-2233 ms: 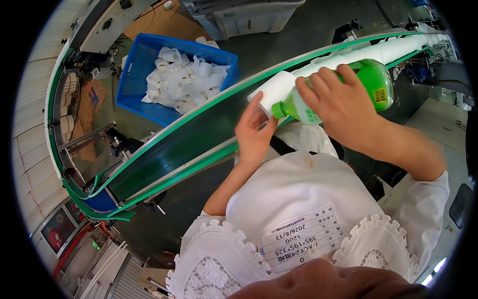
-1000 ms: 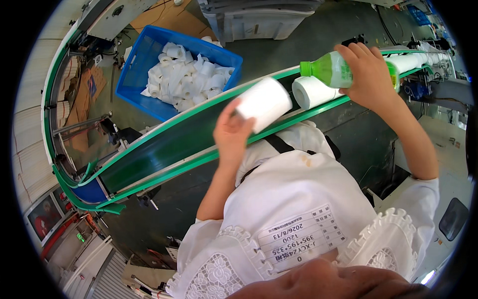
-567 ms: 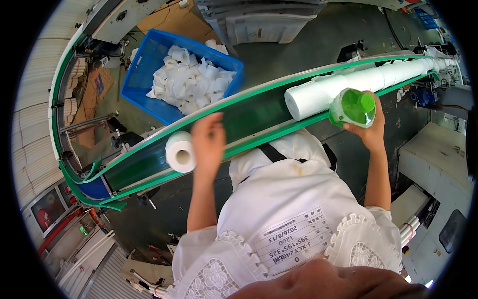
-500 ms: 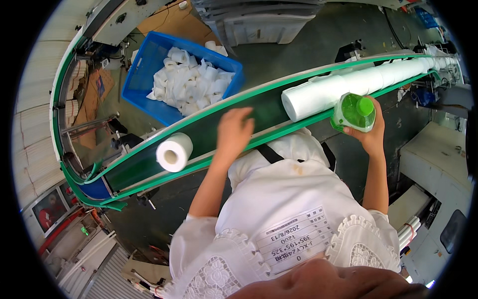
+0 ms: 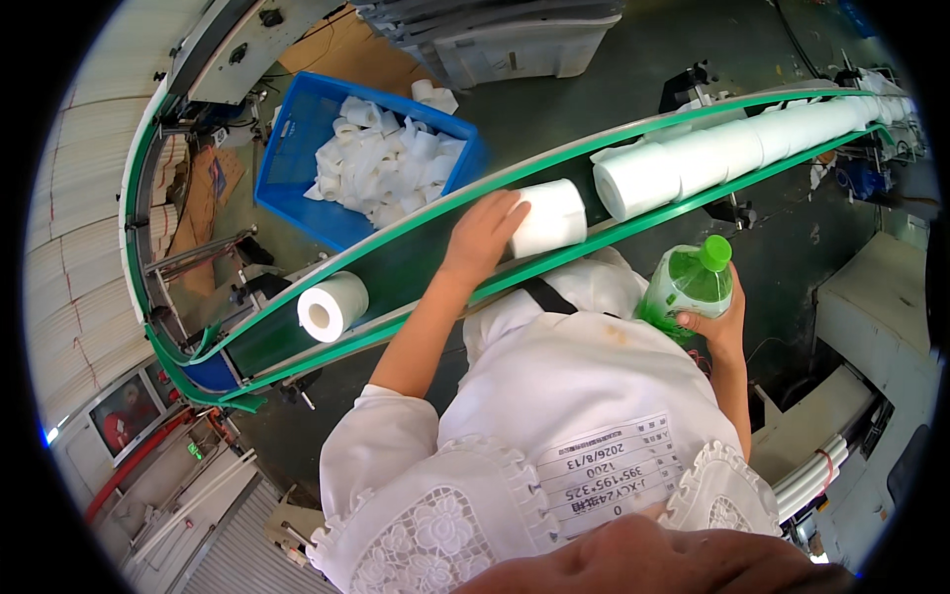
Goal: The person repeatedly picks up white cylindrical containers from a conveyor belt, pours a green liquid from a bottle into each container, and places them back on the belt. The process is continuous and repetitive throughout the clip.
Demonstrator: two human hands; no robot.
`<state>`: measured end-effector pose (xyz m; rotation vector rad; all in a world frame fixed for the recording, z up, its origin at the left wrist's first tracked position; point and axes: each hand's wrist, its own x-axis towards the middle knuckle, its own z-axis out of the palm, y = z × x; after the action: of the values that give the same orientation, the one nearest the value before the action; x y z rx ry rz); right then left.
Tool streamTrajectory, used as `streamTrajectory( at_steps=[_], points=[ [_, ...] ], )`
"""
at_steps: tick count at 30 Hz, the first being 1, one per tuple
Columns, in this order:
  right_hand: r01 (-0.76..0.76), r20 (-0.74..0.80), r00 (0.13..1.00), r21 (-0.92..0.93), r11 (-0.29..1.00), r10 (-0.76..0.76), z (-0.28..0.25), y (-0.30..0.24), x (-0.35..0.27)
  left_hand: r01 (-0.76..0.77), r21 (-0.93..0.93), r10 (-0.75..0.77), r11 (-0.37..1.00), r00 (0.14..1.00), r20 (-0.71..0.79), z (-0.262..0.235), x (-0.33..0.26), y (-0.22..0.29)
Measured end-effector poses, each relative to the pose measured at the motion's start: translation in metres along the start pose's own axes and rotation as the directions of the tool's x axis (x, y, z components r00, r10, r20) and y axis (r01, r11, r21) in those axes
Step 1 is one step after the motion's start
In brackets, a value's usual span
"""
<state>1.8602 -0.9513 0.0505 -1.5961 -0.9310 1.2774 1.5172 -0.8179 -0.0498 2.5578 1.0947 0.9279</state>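
Observation:
My left hand (image 5: 483, 236) reaches over the green conveyor belt (image 5: 406, 252), its fingers curled against the left end of a white toilet paper roll (image 5: 554, 216). That roll lies on its side, apart from the row of rolls (image 5: 717, 158) to its right. Another toilet roll (image 5: 334, 305) lies farther left on the belt, its cardboard core facing me. On the near side of the belt, my right hand (image 5: 720, 322) is closed around a clear bottle with a green cap and green liquid (image 5: 691, 282), close to my white apron. Part of that hand is hidden behind the bottle.
Beyond the belt, a blue crate (image 5: 297, 213) holds many loose white rolls and paper scraps. Grey plastic bins (image 5: 524, 49) are stacked at the back. Green guide rails (image 5: 633, 226) edge the conveyor, which curves at the left. Pale machine housings (image 5: 871, 287) stand at the right.
My left hand has moved slightly right and now meets a toilet roll separated from the row. My right hand has lowered the bottle toward my body. The left-hand roll sits slightly farther left.

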Motion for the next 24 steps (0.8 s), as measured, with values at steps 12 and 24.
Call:
streamTrajectory(
  at_steps=[12, 24],
  points=[
    [0.565, 0.458, 0.804, -0.787, 0.248, -0.379, 0.062, -0.082, 0.055, 0.809, -0.585, -0.85, -0.051, 0.273, 0.451, 0.002, -0.037, 0.041],
    [0.67, 0.801, 0.588, -0.404, -0.623, 0.114, 0.177, -0.099, 0.072, 0.776, -0.576, -0.787, 0.257, 0.514, 0.342, -0.004, -0.032, 0.055]
  ],
)
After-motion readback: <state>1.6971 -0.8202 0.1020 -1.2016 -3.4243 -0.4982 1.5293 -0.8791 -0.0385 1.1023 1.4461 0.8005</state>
